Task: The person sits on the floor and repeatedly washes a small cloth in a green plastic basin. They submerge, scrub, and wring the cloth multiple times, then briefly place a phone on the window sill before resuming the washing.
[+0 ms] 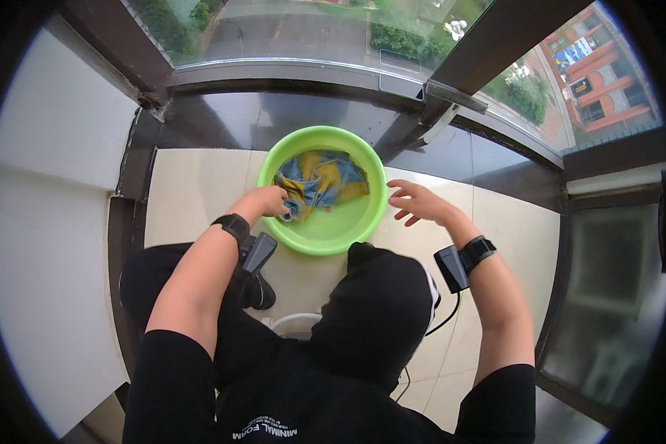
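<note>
A light green plastic basin (322,247) stands on the tiled floor in front of my knees. In its shallow water lies a crumpled blue-and-yellow cloth (327,176), patterned in large patches, with a pale hem along part of its edge. My left hand (267,202) reaches over the left rim, its curled fingertips on the cloth's near-left edge; the fingers partly hide the grip. Just outside the right rim, my right hand (419,202) hangs with fingers spread and holds nothing.
Cream tiles (194,194) meet a dark stone strip (216,119) below the window (305,33). A white wall (55,222) is on the left, a frosted panel (605,266) on the right. Each wrist carries a strapped device (452,269), the right one with a cable.
</note>
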The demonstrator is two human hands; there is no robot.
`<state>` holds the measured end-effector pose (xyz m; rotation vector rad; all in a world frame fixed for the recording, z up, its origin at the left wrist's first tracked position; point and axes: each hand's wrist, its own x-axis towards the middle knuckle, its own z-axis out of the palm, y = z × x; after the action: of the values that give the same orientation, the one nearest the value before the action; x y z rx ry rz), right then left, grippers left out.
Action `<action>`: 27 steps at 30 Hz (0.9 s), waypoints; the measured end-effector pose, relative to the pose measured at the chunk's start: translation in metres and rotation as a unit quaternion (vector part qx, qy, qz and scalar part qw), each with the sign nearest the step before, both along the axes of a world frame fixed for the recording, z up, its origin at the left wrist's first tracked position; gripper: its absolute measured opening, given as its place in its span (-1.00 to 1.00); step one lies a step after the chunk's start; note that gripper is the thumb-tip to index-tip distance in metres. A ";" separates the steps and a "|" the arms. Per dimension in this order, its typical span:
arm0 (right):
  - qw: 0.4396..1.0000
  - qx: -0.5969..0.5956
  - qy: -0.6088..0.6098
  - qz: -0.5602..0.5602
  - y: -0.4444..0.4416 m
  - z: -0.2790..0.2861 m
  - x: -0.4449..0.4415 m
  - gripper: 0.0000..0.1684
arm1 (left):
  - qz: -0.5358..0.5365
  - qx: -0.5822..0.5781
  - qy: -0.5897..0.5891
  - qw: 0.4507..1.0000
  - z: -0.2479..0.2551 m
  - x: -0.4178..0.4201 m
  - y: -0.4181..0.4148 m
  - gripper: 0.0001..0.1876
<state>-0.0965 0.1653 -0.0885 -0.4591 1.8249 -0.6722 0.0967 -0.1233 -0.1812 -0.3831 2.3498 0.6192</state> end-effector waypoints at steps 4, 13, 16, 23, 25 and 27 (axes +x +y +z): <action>1.000 0.003 -0.005 -0.005 -0.022 -0.052 -0.002 -0.24 | 0.043 0.006 0.060 0.997 -0.038 -0.008 0.007 -0.50; 0.947 -0.022 0.309 0.087 -0.074 -0.188 0.000 -0.12 | 0.152 -0.031 0.069 0.985 -0.077 -0.019 0.040 -0.48; 0.926 0.027 0.361 0.109 -0.106 -0.190 0.006 -0.08 | 0.142 -0.046 0.122 0.981 -0.100 -0.009 0.048 -0.76; 0.875 0.000 0.452 0.174 -0.119 -0.241 0.022 -0.50 | 0.488 -0.002 0.270 0.830 -0.107 0.009 0.052 -0.59; 0.860 0.001 0.491 0.137 -0.116 -0.249 0.018 -0.55 | 0.544 0.065 0.239 0.801 -0.108 0.012 0.058 -0.42; 0.902 0.021 0.428 0.054 -0.113 -0.253 0.023 -0.62 | 0.670 0.176 0.190 0.696 -0.110 0.003 0.071 -0.35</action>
<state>-0.0738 0.0525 -0.3414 -0.9188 2.6013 -0.3593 0.0996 -0.0518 -0.2908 -1.9808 1.8100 1.8950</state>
